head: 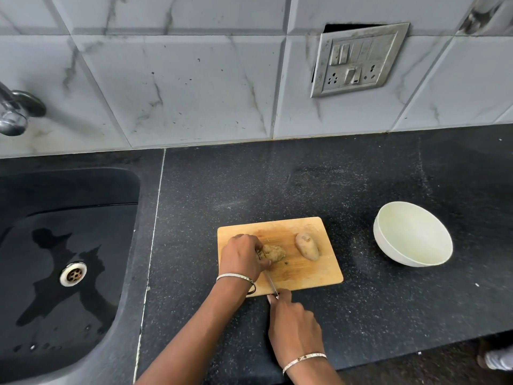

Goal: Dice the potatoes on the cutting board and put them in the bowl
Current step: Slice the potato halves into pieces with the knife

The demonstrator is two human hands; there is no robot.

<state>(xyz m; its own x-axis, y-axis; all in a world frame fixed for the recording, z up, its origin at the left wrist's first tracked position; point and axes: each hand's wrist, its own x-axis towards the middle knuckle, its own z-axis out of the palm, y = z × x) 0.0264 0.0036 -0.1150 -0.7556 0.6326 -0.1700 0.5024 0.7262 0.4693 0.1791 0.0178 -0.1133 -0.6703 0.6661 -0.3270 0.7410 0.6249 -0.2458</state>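
A wooden cutting board point(311, 273) lies on the black counter. Two brown potatoes are on it: one point(274, 253) near the middle, a second point(307, 246) lying free to its right. My left hand point(241, 258) curls over the left end of the middle potato and holds it down. My right hand point(294, 323) grips a knife handle just off the board's front edge. The thin blade point(269, 282) runs from that hand up to the held potato. A white bowl point(388, 240) stands to the right of the board, with nothing in it.
A black sink point(66, 245) with a metal drain and water patches takes up the left side. A tap point(14, 112) sticks out of the tiled wall above it. A switch plate point(358, 59) hangs on the wall. The counter's front edge runs along the lower right.
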